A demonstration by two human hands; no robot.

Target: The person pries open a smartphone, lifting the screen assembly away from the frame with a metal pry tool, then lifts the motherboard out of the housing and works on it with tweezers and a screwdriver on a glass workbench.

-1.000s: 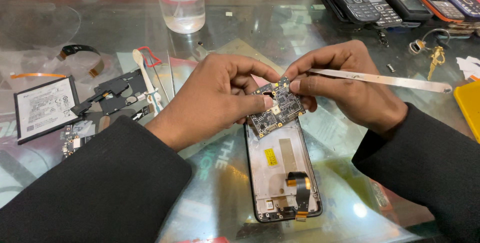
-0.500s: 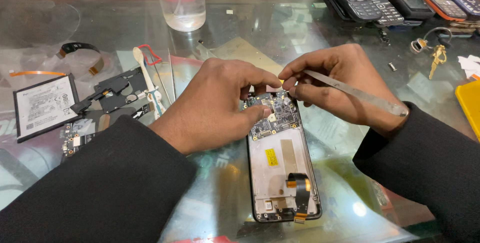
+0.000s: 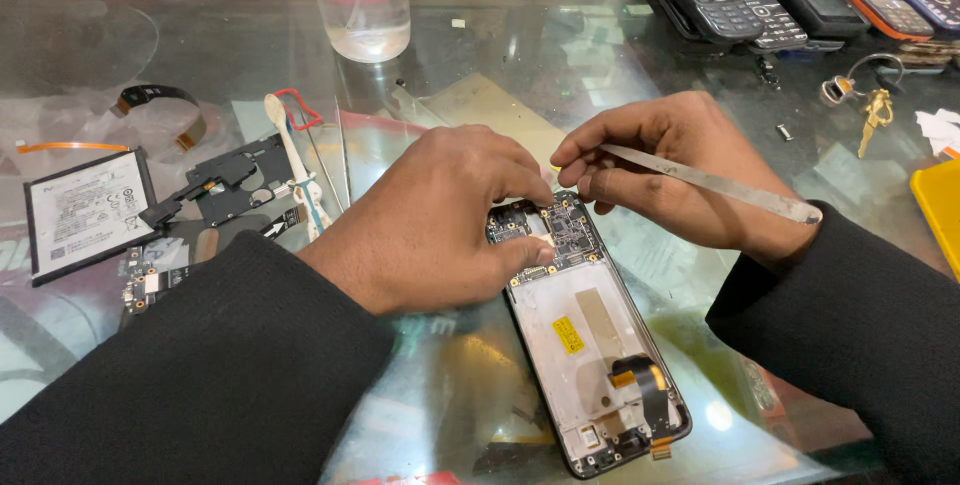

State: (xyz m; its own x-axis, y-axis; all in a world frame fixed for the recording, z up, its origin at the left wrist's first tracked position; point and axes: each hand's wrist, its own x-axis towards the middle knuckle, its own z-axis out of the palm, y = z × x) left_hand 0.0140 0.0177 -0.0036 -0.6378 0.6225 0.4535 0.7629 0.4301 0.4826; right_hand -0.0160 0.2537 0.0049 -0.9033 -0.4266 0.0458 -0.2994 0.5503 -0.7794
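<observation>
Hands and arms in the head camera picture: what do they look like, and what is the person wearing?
Both arms are covered by long black sleeves of soft, plain cloth that end at the wrists. The left hand and the right hand are bare: no gloves, rings, watch or bracelet can be seen. The fingernails look short. No markings show on the sleeves.

Glossy glass tabletop (image 3: 200, 25) reflected light; long flat spudger (image 3: 720, 183) looked brushed metal; black sleeves (image 3: 180, 375) were matt cloth.
</observation>
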